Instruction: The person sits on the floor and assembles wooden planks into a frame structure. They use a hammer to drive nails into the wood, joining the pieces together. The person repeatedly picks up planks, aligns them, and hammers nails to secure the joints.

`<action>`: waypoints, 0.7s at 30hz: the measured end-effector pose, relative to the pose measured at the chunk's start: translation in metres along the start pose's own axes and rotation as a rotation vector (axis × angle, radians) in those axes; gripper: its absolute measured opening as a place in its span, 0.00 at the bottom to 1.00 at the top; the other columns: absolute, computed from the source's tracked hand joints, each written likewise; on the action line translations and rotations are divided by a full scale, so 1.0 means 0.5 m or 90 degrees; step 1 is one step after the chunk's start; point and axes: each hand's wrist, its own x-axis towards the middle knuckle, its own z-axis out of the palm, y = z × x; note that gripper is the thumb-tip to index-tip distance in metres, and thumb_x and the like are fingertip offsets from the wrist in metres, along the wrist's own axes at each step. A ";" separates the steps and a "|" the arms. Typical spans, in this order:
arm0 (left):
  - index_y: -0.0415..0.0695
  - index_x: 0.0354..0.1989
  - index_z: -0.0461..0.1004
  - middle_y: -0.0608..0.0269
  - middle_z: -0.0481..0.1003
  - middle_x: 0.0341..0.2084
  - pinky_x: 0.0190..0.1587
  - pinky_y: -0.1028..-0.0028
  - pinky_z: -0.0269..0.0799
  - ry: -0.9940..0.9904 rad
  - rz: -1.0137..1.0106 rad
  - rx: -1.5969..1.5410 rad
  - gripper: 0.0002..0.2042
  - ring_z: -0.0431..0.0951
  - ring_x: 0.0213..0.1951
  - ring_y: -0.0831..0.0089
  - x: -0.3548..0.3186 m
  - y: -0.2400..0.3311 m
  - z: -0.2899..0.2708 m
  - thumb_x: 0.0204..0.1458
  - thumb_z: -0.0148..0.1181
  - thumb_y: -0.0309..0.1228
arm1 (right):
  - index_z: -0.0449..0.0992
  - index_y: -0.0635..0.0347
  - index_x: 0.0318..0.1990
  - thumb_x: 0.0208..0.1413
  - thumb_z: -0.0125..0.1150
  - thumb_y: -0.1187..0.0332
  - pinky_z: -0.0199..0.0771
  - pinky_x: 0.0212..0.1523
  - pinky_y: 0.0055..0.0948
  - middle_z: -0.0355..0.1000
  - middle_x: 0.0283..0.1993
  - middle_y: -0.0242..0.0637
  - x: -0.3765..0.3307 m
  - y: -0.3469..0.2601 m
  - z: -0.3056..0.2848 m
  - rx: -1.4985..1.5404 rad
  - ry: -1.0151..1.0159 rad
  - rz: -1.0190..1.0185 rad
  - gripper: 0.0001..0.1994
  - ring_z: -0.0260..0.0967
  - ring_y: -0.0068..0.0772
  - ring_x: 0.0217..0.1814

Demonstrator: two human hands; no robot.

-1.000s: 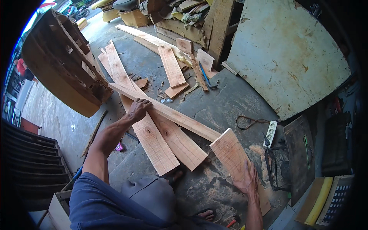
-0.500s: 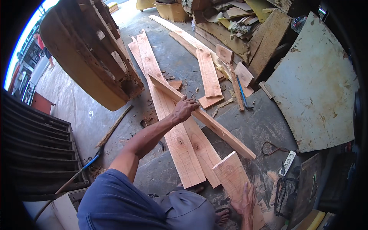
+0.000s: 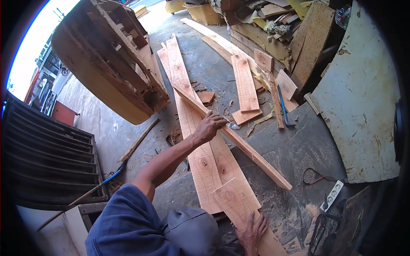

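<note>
A long narrow wooden plank point(image 3: 258, 158) stands on edge, lying slantwise across two long flat boards point(image 3: 200, 164). My left hand point(image 3: 212, 127) is closed over its upper edge near the middle. Lower right, a shorter wooden board point(image 3: 234, 200) overlaps the near ends of the flat boards. My right hand point(image 3: 252, 232) holds this shorter board, its fingers along the face and its thumb toward the left edge. Part of the board's near end is hidden by that hand, and the grip underneath does not show.
A worn wooden furniture frame point(image 3: 111, 64) stands at far left, with a dark slatted panel point(image 3: 51, 158) nearer. Several offcuts, a board piece point(image 3: 245, 85) and a blue bar point(image 3: 282, 104) lie to the right. A white power strip point(image 3: 332, 195) and a large pale panel point(image 3: 358, 102) are farther right.
My right hand has moved left with the shorter board, whose far end now lies over the flat boards. My left hand keeps its hold on the narrow plank. The view has shifted slightly.
</note>
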 end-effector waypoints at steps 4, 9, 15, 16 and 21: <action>0.45 0.48 0.80 0.57 0.79 0.47 0.66 0.57 0.61 0.004 0.028 0.029 0.14 0.76 0.56 0.61 0.004 0.003 -0.010 0.53 0.63 0.25 | 0.55 0.52 0.74 0.39 0.76 0.52 0.47 0.70 0.67 0.50 0.73 0.65 -0.023 0.010 -0.023 -0.025 -0.045 -0.029 0.52 0.48 0.70 0.74; 0.44 0.47 0.79 0.57 0.79 0.46 0.66 0.57 0.61 -0.017 0.040 0.021 0.13 0.75 0.56 0.60 0.014 -0.001 -0.016 0.52 0.64 0.25 | 0.42 0.46 0.79 0.49 0.74 0.51 0.28 0.70 0.79 0.43 0.77 0.63 -0.086 0.070 -0.049 -0.028 -0.091 -0.018 0.55 0.37 0.72 0.78; 0.44 0.49 0.80 0.59 0.80 0.44 0.68 0.52 0.57 -0.090 0.075 0.007 0.14 0.75 0.56 0.61 0.013 0.005 -0.009 0.53 0.60 0.21 | 0.49 0.45 0.77 0.46 0.76 0.52 0.43 0.70 0.73 0.50 0.73 0.65 -0.090 0.120 -0.059 0.081 -0.010 0.026 0.53 0.48 0.74 0.73; 0.44 0.49 0.79 0.59 0.79 0.45 0.70 0.50 0.53 -0.064 0.112 -0.005 0.14 0.75 0.56 0.61 0.010 0.022 -0.002 0.53 0.60 0.21 | 0.49 0.45 0.77 0.46 0.76 0.52 0.44 0.70 0.73 0.50 0.73 0.65 -0.084 0.121 -0.095 0.100 -0.002 0.022 0.53 0.48 0.75 0.73; 0.43 0.49 0.77 0.58 0.77 0.45 0.72 0.43 0.48 -0.183 0.180 -0.054 0.15 0.74 0.56 0.61 0.019 0.165 0.045 0.53 0.54 0.21 | 0.50 0.45 0.77 0.46 0.76 0.51 0.51 0.68 0.71 0.50 0.73 0.66 -0.089 0.137 -0.317 0.190 0.059 -0.026 0.52 0.51 0.76 0.71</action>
